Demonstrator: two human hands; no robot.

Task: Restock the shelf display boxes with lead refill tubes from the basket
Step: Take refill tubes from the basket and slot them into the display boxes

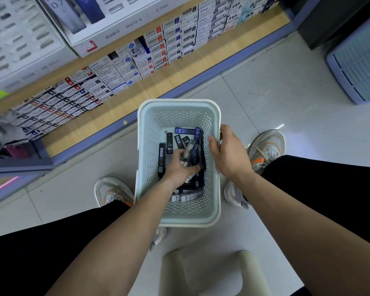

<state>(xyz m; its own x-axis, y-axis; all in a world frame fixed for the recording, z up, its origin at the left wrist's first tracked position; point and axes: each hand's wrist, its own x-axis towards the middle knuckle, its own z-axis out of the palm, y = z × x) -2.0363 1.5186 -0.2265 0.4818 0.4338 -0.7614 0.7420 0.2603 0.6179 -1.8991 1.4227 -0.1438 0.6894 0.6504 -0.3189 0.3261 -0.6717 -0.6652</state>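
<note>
Pale stool (212, 272), one, at the lower edge, nearest the viewer.

Basket (179, 101), one, perforated, pale green with a white rim, set on the floor between two shoes (267, 144).

Lead refill tubes (169, 144), a loose overlapping heap in the basket's bottom. About a dozen can be made out, black, blue and a few white-labelled, marked HB and 07. An exact count is prevented by the overlap.

Left hand (178, 168), lowered into the heap, fingers curled round a small bunch of tubes. The number held cannot be told.

Right hand (230, 153), clasped on the basket's right rim, thumb inside, fingers outside.

Shelf (120, 116), one wooden board, beyond the basket.

Display boxes (107, 28), at least two large white ones at upper left. Their fill is not legible.

Small cartons (124, 67), stacked in many rows, too many to count.

Progress, as judged: picking stage only. Most stock is seemingly left in the basket, and no tube is seen near the boxes.
</note>
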